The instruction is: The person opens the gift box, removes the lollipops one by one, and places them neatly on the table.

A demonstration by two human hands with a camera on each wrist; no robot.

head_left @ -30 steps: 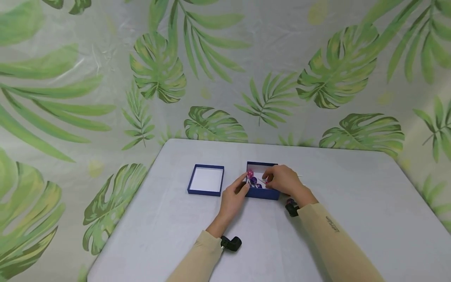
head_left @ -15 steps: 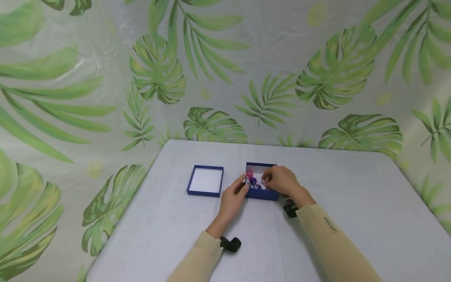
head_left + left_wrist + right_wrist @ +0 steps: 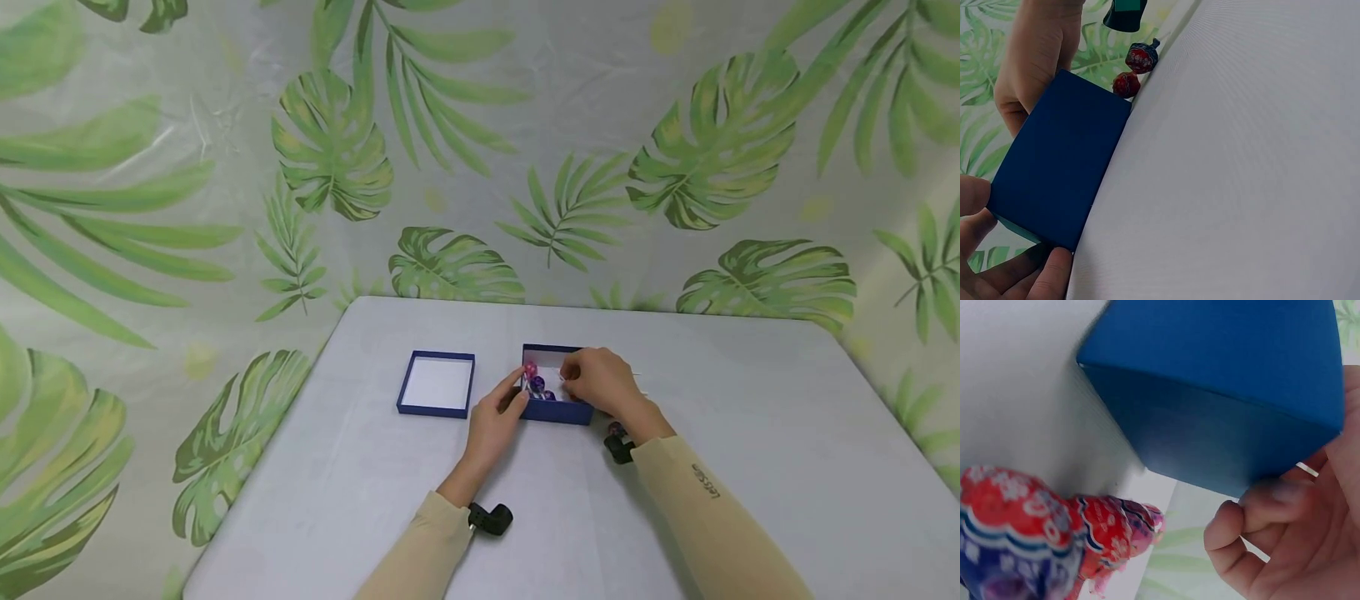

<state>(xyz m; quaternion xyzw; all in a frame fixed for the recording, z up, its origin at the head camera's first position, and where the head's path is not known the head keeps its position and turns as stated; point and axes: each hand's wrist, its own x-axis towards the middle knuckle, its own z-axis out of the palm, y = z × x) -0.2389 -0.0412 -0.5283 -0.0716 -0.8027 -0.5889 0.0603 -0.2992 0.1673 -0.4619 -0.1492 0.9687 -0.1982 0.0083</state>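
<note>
A blue open-topped box (image 3: 557, 412) with a white inside stands on the table. My left hand (image 3: 491, 425) holds its left side, thumb and fingers at the near left corner in the left wrist view. A pink lollipop (image 3: 530, 369) and purple lollipops (image 3: 537, 383) lie in the left part of the box. My right hand (image 3: 602, 382) reaches over the right wall and pinches a lollipop inside, mostly hidden by the fingers; a pale bit shows at the fingertips. In the right wrist view, the right fingers (image 3: 1279, 506) curl beside the blue box wall.
A shallow blue-rimmed lid (image 3: 436, 412) lies white side up, left of the box. Red and blue wrapped lollipops (image 3: 1019, 531) lie on the table right of the box, partly under my right wrist; white sticks (image 3: 642, 393) poke out beyond it. A leaf-patterned curtain (image 3: 450, 150) hangs behind the table.
My right fingers have shifted slightly inside the box, and the pink lollipop and stick seen at their tips earlier are now mostly covered. My left hand keeps its hold.
</note>
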